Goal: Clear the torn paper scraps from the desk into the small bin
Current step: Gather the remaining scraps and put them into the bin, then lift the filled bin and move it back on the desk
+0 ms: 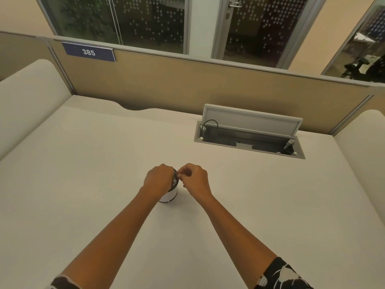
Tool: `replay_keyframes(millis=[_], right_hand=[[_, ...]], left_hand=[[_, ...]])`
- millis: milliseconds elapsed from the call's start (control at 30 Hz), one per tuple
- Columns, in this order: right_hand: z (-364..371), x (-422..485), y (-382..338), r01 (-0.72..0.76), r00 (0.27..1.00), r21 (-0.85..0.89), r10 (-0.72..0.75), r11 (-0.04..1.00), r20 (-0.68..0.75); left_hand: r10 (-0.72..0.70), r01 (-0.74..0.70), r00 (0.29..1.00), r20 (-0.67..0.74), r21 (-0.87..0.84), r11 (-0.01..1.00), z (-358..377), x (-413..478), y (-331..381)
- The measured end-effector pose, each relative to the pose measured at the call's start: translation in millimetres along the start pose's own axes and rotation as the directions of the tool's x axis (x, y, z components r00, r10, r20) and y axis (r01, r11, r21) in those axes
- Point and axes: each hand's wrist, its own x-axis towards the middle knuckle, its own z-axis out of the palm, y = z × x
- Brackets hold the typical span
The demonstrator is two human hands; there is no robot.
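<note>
My forearms reach up from the bottom edge to the small bin at frame centre, a white cylinder with a dark rim standing on the desk. My left hand wraps its top; my right hand pinches at the rim. Pale scraps show inside.

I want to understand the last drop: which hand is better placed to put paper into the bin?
Right hand: its pinched fingertips sit over the small white cylindrical bin, while the left hand wraps its rim.
</note>
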Motion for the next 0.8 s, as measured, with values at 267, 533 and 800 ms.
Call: replay_keyframes(millis=[267, 533, 800], right_hand=[[-6.2, -8.2, 2.9, 0.052, 0.948, -0.043, -0.036, 0.998, 0.318], [6.2, -4.3, 15.4, 0.015, 0.934, -0.064, 0.009, 0.998, 0.358], [8.0, -0.2, 26.4, 0.098, 0.938, 0.025, -0.101, 0.995, 0.331]], left_hand=[[0.036, -0.032, 0.999, 0.017, -0.193, 0.981, -2.8, -10.1, -22.2], [-0.198, -0.037, 0.935, -0.294, -0.636, 0.771, -4.7, -35.1, -53.6], [-0.098, 0.106, 0.994, 0.055, -0.753, 0.649, 29.8, -41.4, -68.9]])
